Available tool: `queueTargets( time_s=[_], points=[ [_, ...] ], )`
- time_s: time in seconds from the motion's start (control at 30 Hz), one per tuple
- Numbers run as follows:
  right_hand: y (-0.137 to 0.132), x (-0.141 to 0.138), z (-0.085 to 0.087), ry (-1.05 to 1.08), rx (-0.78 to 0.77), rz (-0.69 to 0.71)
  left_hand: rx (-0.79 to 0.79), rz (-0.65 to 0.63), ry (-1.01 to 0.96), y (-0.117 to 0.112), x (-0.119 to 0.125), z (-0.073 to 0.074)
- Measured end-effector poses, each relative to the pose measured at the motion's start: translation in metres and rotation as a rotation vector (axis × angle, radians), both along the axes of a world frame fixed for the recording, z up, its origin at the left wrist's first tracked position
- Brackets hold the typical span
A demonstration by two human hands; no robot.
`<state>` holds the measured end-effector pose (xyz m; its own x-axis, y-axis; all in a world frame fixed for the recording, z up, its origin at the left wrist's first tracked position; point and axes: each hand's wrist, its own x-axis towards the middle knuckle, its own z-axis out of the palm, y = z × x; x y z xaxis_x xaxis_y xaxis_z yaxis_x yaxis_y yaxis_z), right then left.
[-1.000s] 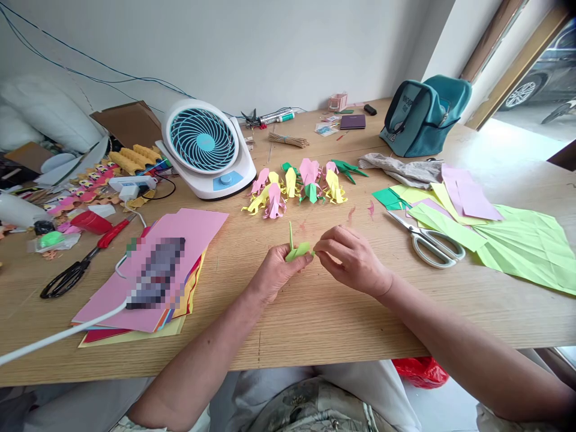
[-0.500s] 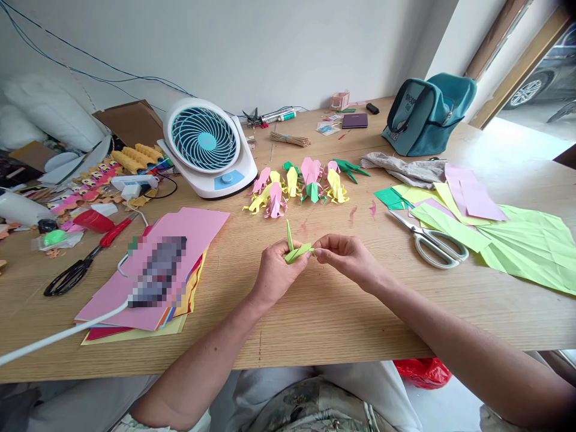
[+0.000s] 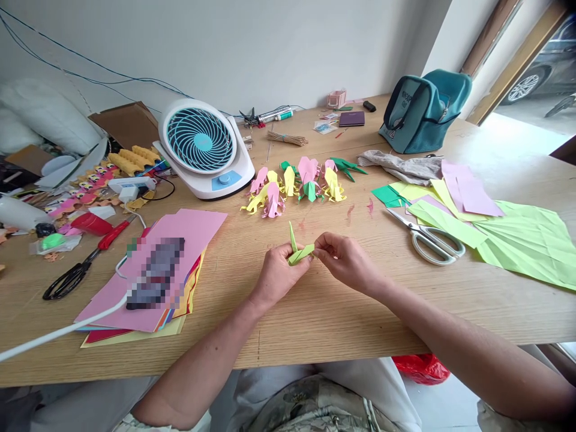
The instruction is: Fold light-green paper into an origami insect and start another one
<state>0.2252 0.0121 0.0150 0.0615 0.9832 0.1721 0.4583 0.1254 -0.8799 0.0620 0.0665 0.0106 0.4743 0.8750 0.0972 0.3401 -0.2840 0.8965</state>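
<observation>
A piece of folded light-green paper (image 3: 300,255) is held above the front middle of the table. My left hand (image 3: 278,271) is closed on its left part, and one narrow green strip stands up beside the thumb. My right hand (image 3: 345,259) pinches the right end of the same folded paper; the fingertips hide that end. Beyond my hands sits a cluster of folded paper figures (image 3: 308,174) in pink, yellow and green, several of them with thin curled legs.
To the right lie white-handled scissors (image 3: 437,245), cut paper pieces (image 3: 450,223) and a creased green sheet (image 3: 535,243). At left are a stack of coloured paper (image 3: 198,225), red-handled scissors (image 3: 114,234) and a fan (image 3: 204,150). A teal bag (image 3: 420,114) stands at the back right.
The view has shifted slightly. The folded green paper has turned a little in my hands, and my right fingers have closed in over its right end.
</observation>
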Motion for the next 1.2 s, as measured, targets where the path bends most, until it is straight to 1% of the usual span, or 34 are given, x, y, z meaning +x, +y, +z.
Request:
queueTargets(
  time_s=[0.07, 0.17, 0.23, 0.4, 0.5, 0.6, 0.73, 0.87, 1.03, 1.13, 1.2],
  points=[
    [0.001, 0.002, 0.0, 0.028, -0.022, 0.025, -0.002, 0.012, -0.008, 0.0, 0.0, 0.001],
    [0.005, 0.004, -0.002, 0.18, -0.095, 0.062, -0.026, 0.025, -0.028, 0.0, 0.001, 0.002],
    [0.007, 0.005, -0.004, 0.244, -0.113, 0.056, -0.039, 0.035, -0.042, 0.001, 0.001, 0.002],
    [0.006, 0.002, -0.004, 0.207, -0.074, 0.016, -0.015, 0.074, -0.068, 0.002, 0.001, -0.001],
    [0.004, -0.002, -0.003, 0.166, -0.025, -0.005, 0.005, 0.072, -0.077, 0.002, 0.001, -0.004],
    [0.004, -0.004, -0.004, 0.197, 0.012, 0.023, 0.02, 0.064, -0.086, 0.003, 0.001, -0.006],
    [0.008, -0.003, -0.006, 0.336, -0.018, 0.071, 0.007, 0.051, -0.11, 0.003, 0.001, -0.006],
    [0.012, -0.001, -0.009, 0.35, -0.069, 0.059, 0.0, 0.05, -0.092, 0.003, 0.0, -0.004],
    [0.014, 0.0, -0.013, 0.412, -0.132, 0.08, 0.04, 0.046, -0.066, 0.002, 0.0, -0.001],
    [0.013, -0.001, -0.013, 0.384, -0.123, 0.087, 0.075, 0.053, -0.058, 0.002, 0.001, 0.0],
    [0.012, -0.002, -0.012, 0.3, -0.112, 0.07, 0.128, 0.062, -0.036, 0.001, 0.001, -0.001]
  ],
)
